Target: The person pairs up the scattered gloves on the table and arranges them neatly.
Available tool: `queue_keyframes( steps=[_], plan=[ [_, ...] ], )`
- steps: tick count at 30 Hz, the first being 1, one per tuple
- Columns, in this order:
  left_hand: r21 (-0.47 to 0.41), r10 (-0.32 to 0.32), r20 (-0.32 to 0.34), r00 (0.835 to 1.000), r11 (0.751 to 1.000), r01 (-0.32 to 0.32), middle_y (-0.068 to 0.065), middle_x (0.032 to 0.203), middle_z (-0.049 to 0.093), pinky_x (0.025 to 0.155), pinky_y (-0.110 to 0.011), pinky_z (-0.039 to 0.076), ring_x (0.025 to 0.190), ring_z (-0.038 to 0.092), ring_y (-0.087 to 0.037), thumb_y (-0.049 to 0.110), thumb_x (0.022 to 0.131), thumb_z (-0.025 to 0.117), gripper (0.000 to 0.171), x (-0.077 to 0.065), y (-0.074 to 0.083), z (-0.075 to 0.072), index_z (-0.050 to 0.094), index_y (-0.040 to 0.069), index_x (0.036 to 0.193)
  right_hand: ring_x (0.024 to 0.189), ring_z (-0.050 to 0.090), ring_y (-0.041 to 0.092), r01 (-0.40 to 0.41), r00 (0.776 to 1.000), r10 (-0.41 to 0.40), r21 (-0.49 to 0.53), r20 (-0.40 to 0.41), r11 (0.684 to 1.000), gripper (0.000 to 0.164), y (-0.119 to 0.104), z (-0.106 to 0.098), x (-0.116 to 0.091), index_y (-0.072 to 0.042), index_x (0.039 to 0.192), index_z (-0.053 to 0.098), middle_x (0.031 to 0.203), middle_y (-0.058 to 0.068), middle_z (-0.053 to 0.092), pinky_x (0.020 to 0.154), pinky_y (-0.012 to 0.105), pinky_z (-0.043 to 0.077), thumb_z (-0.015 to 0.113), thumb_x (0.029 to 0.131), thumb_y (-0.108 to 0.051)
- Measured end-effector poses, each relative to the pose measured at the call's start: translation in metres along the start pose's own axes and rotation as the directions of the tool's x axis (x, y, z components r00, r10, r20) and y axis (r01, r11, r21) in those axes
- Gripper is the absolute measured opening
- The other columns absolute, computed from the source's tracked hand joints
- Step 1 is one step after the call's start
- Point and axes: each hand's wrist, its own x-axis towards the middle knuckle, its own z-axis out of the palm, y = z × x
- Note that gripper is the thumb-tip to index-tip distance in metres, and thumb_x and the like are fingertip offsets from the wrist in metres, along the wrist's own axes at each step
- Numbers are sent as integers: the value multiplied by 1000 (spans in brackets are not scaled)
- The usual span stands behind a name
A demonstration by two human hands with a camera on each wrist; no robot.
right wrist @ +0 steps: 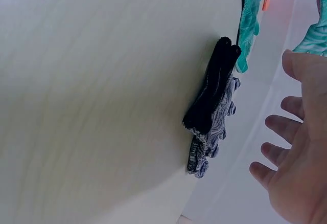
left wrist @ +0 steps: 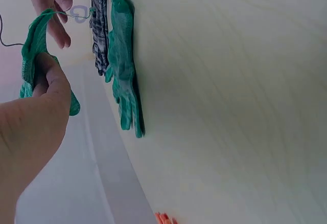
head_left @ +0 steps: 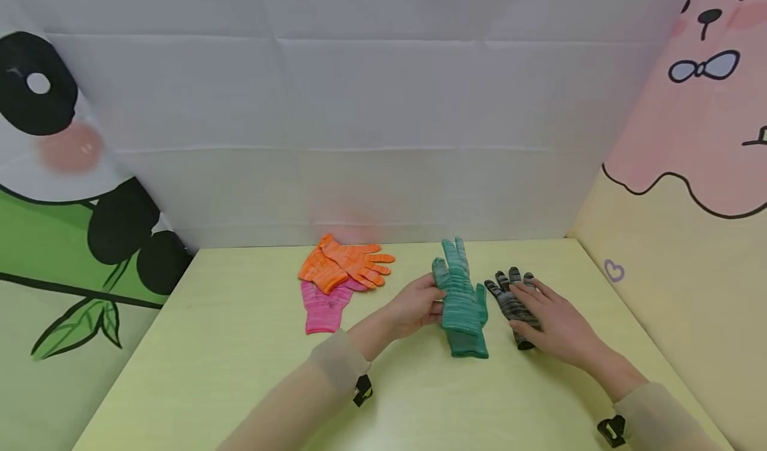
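Observation:
My left hand (head_left: 413, 304) holds a green knitted glove (head_left: 460, 304) in the air by its edge, with fingers curled round it in the left wrist view. Under it on the table lies a second green glove (left wrist: 123, 55), whose cuff shows in the head view. A thin green thread (left wrist: 76, 16) trails from the held glove toward my right hand. That right hand (head_left: 557, 324) is raised over the black-and-grey gloves (right wrist: 212, 96), fingers spread and relaxed, gripping nothing; the right wrist view shows it apart from them.
Left of the green gloves, orange gloves (head_left: 347, 264) lie partly over pink gloves (head_left: 325, 308) on the pale yellow table (head_left: 228, 358). A white wall sheet (head_left: 371, 104) stands behind the table, with printed panels at both sides.

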Motion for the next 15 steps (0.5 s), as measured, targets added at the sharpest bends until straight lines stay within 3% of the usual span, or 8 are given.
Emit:
queue_keyframes(
  steps=[6, 15],
  plan=[
    [20, 12, 14, 1000, 1000, -12, -11, 106, 73, 87, -39, 58, 93, 72, -19, 5, 108, 38, 32, 17, -18, 16, 52, 4, 137, 148, 26, 48, -22, 1000, 22, 2, 3, 1000, 68, 2, 2, -2, -2, 154, 43, 157, 20, 42, 114, 64, 27, 62, 102, -41],
    [2, -32, -34, 999, 999, 32, -13, 108, 74, 89, -41, 58, 100, 73, -24, 3, 108, 37, 35, 28, -43, 16, 51, 4, 139, 148, 24, 48, -53, 998, 53, 10, 20, 999, 68, 2, 6, -7, -3, 155, 42, 158, 21, 41, 115, 64, 25, 63, 102, -38]
  ],
)
